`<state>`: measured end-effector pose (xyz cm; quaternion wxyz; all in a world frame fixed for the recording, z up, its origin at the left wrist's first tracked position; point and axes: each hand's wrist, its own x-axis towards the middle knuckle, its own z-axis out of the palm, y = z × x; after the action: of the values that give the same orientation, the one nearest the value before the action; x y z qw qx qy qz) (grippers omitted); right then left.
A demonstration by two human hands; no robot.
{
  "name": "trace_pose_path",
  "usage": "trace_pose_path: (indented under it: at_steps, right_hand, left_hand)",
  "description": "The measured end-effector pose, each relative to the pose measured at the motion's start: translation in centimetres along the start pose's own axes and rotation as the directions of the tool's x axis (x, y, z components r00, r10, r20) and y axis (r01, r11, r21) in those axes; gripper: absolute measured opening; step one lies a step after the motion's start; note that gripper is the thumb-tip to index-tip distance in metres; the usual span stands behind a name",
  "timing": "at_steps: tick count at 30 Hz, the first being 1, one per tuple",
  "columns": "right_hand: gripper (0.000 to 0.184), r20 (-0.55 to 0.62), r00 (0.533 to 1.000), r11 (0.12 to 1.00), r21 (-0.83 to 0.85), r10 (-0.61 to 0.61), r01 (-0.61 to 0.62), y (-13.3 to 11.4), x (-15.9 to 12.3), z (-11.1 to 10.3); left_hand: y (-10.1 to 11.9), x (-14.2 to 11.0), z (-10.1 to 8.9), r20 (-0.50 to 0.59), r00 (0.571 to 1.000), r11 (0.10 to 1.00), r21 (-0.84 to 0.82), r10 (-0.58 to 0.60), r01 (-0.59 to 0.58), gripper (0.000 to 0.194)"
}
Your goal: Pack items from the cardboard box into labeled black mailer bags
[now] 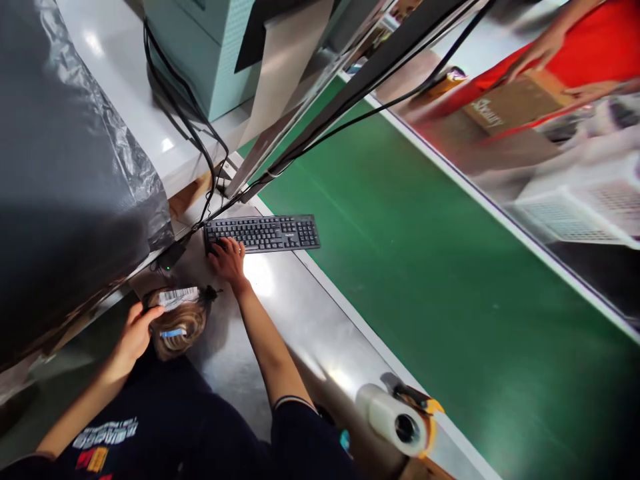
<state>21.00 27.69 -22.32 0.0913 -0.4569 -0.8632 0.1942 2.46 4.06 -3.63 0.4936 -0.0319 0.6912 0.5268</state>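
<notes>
My left hand point(134, 335) grips a rounded bundle of brown-blond, hair-like strands point(193, 321) by its left edge, thumb on top, above the near end of a shiny grey metal worktop point(227, 357). Its dark tufted end points right, towards my right forearm; the white paper barcode label point(178, 297) faces up, its long axis nearly level, above a short blue strip point(173, 333). My right hand point(230, 261), fingers spread and grasping nothing, rests on the left end of a long black plastic keyboard point(280, 233) (lying crosswise, overhanging a flat green surface point(400, 233)).
</notes>
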Motion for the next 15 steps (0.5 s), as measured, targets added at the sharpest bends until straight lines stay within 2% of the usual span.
trace_pose_path:
  at_steps: [3,5,7,8,10,11,12,13,15]
  right_hand:
    - [0.038,-0.032,0.999,1.0,-0.008,0.019,-0.019,0.3,-0.3,0.1]
    - [0.036,-0.032,0.999,1.0,-0.007,0.023,-0.023,0.3,-0.5,0.1]
    - [0.035,-0.024,0.999,0.999,-0.004,0.037,-0.037,0.0,-0.5,0.2]
    - [0.035,-0.017,0.999,0.999,-0.003,0.05,-0.05,-0.2,-0.3,0.2]
    - [0.033,-0.004,0.996,0.996,0.002,0.089,-0.089,-0.3,0.1,0.3]
    - [0.032,0.001,0.994,0.994,0.014,0.108,-0.108,-0.2,0.4,0.4]
    - [0.032,-0.003,0.992,0.991,0.036,0.13,-0.13,0.1,0.7,0.4]
    - [0.032,-0.019,0.987,0.985,0.067,0.158,-0.157,0.6,1.0,0.3]
    - [0.036,-0.09,0.968,0.963,0.156,0.236,-0.22,2.3,1.3,0.1]
  left_hand:
    - [-0.2,-0.3,-0.5,-0.052,0.999,1.0,0.012,0.0,0.0,0.041]
    - [-0.3,0.0,-0.9,-0.026,0.999,0.997,0.065,0.032,-0.03,0.042]
    - [-0.1,1.0,-0.8,0.126,0.983,0.963,0.216,0.135,-0.16,0.039]
    - [0.2,2.0,-0.5,0.252,0.946,0.908,0.314,0.202,-0.277,0.036]
    - [0.9,4.6,1.3,0.528,0.811,0.701,0.477,0.253,-0.53,0.024]
    - [1.3,6.1,2.7,0.639,0.738,0.572,0.531,0.216,-0.626,0.018]
    - [1.6,7.6,4.4,0.711,0.688,0.441,0.576,0.145,-0.688,0.013]
    - [1.8,9.0,6.2,0.749,0.66,0.317,0.615,0.051,-0.722,0.013]
    - [1.9,11.5,9.8,0.761,0.639,0.101,0.648,-0.107,-0.755,0.017]
